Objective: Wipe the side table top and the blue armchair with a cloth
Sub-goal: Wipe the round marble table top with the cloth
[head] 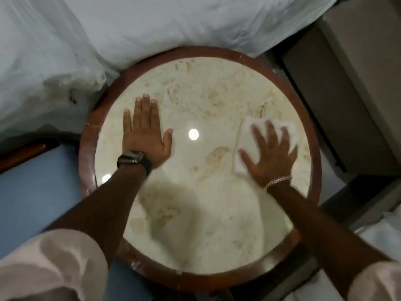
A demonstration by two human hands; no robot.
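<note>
The round side table (195,213) has a cream marble top inside a dark wooden rim and fills the middle of the view. My right hand (270,155) lies flat with fingers spread on a folded white cloth (245,135), pressing it onto the right part of the top. My left hand (145,135), with a dark watch at the wrist, rests palm down on the left part of the marble and holds nothing. The blue armchair (36,192) shows at the left, just beside the table's rim.
White bedding (108,40) crowds the far and left sides and touches the table's rim. A dark and beige cabinet (338,94) stands at the right. A wooden chair arm (21,156) runs along the left edge.
</note>
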